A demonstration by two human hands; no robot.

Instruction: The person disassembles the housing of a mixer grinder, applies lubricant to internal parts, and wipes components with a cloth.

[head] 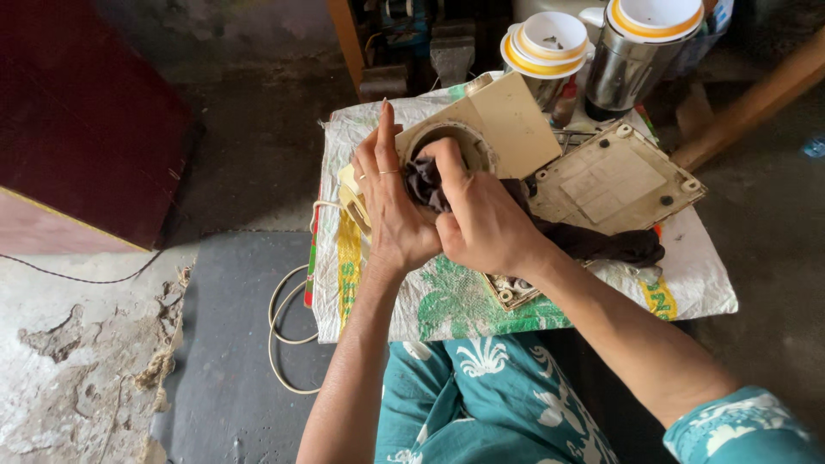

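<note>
1. left hand [391,202] lies open, fingers straight, against the left side of the cream appliance housing [494,129] on the woven sack [447,301].
2. right hand [477,219] grips a dark cloth [601,243], pressing it into the housing's round opening.

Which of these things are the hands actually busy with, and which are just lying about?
In hand:
- cream plastic appliance housing, steadied by the left hand
- dark cloth, pushed into its round opening by the right hand

Lying about:
- detached cream base plate
- two steel jars with white lids
- white cord
- woven sack
</note>
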